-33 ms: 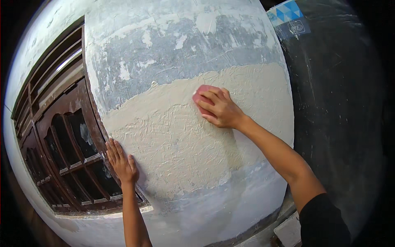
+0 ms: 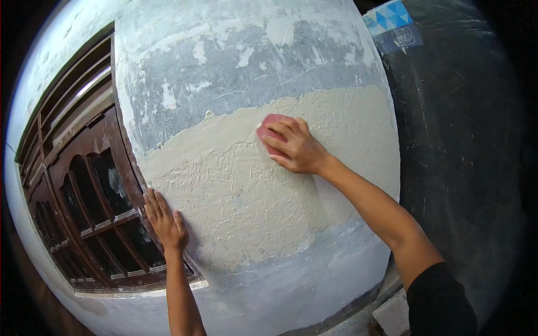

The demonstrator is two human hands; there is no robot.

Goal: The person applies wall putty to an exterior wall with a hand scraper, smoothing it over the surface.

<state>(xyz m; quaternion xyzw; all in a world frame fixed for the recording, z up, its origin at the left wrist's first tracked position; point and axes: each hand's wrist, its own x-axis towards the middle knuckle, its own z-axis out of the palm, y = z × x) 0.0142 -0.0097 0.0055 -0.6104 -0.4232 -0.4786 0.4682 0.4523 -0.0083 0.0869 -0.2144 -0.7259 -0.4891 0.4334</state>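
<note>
A band of cream filler (image 2: pixel 224 190) with rough ridges covers the middle of the wall. Against its upper part my right hand (image 2: pixel 297 147) grips a flat pink hand-sized pad (image 2: pixel 273 127), with fingers wrapped over it. The pad's face toward the wall is hidden, so I cannot tell if it is a sponge or a spreader. Lower down on the left, my left hand (image 2: pixel 165 221) lies flat at the wall's edge, beside the brown window frame (image 2: pixel 130 145). Its fingers are stretched out and hold nothing.
Bare grey, patchy wall (image 2: pixel 224 64) shows above the filler, with smooth whitish wall (image 2: pixel 291 291) below. The wooden window (image 2: pixel 106 224) has dark panes and bars. A dark panel (image 2: pixel 448 140) with a blue sticker (image 2: pixel 392 19) stands right. A pale block (image 2: pixel 392 315) lies at lower right.
My right hand and the pink pad have shifted slightly left across the filler. My left hand stays in place on the wall's edge.
</note>
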